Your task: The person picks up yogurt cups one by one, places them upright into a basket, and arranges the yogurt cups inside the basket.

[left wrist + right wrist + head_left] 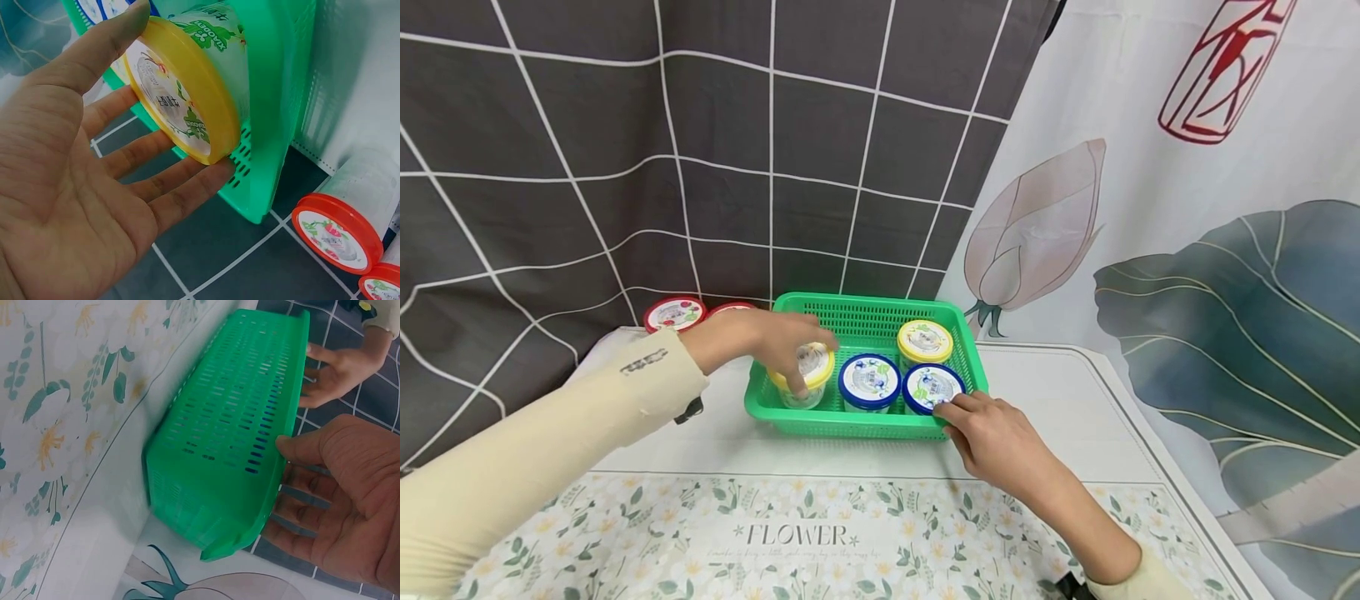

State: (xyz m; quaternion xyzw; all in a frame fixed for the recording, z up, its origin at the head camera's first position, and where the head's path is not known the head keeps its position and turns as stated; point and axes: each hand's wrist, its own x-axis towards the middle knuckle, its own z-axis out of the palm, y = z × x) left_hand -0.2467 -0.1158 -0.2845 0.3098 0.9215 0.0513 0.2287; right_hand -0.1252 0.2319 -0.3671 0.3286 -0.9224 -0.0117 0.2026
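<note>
A green plastic basket (857, 427) with slotted walls holds two blue-lidded tubs (869, 382) and two yellow-lidded tubs (925, 340). At the basket's left end, my left hand (767, 337) grips one yellow-lidded tub (181, 94) by its lid, thumb on one side of the rim and fingers on the other. That tub's clear body is inside the basket. My right hand (996, 437) holds the basket's front right rim, thumb outside the wall (219, 437) and fingers over the edge, close to a blue lid (934, 387).
Red-lidded tubs (674, 314) stand left of the basket, partly behind my left arm; a nearby red-lidded tub (337, 231) shows in the left wrist view. A floral mat (820, 533) covers the table front. A dark checked curtain (715, 200) hangs behind.
</note>
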